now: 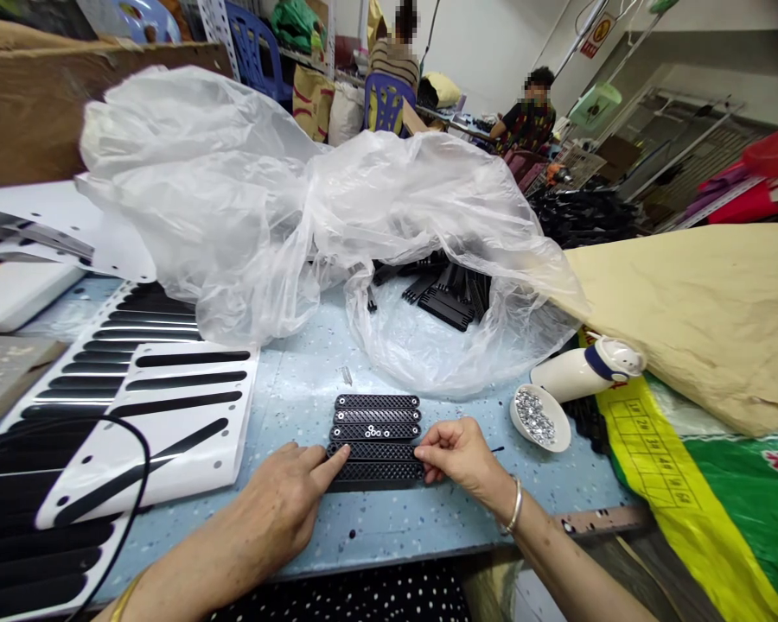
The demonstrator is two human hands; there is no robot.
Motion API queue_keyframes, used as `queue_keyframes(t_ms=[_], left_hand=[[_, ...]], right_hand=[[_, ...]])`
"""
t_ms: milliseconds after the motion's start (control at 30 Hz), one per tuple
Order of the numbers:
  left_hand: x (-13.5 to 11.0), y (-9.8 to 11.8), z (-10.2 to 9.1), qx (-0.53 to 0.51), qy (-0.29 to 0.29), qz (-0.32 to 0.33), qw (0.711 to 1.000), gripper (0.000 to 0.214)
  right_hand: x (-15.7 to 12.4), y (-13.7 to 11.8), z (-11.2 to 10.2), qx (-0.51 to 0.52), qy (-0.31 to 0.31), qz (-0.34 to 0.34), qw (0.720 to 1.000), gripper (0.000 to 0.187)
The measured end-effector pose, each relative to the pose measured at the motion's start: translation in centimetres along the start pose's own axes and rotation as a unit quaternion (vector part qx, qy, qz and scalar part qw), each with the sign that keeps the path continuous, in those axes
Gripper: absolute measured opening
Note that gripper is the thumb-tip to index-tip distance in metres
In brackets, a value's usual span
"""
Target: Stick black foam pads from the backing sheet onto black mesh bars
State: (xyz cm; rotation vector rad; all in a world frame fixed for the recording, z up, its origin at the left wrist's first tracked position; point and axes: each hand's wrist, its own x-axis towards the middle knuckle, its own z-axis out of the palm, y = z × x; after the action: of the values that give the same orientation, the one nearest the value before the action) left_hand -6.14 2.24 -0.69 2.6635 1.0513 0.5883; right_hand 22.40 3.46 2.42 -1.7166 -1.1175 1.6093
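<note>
Several black strips with a raised criss-cross pattern (377, 403) lie side by side in a row on the blue speckled table (285, 363). The farther ones carry silvery rings at their ends. A few loose small metal rings (377, 432) rest on the middle strip. My left hand (291, 492) bends around the left ends of the nearer strips, its index finger pressing on one. At the right end of that same strip, my right hand (457, 453) is closed in a pinch. Whatever is between its fingertips is hidden or too small to name.
A white bowl of small metal parts (540, 419) stands at right, beside a white bottle (583, 370). Clear plastic bags (428, 190) cover the back, with black pieces (450, 298) inside. Sheets of black strips (188, 423) and a black cable (148, 466) lie left. Two people sit farther off.
</note>
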Motion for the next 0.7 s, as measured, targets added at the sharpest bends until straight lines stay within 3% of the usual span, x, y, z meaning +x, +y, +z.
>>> queue_keyframes(t_ms=[200,300,700], left_hand=[[0.0,0.1,0.1,-0.020,0.000,-0.007,1.000,0.059],[0.2,0.2,-0.2,-0.031,0.010,-0.009,0.999,0.057],[0.6,0.3,-4.0,-0.038,-0.029,-0.013,0.999,0.053]], right_hand=[[0.4,-0.5,0.2,-0.018,-0.018,0.003,1.000,0.030],[0.4,-0.3,0.8,-0.025,0.007,-0.025,0.999,0.025],[-0.2,0.8,0.7,-0.036,0.040,-0.097,0.994,0.013]])
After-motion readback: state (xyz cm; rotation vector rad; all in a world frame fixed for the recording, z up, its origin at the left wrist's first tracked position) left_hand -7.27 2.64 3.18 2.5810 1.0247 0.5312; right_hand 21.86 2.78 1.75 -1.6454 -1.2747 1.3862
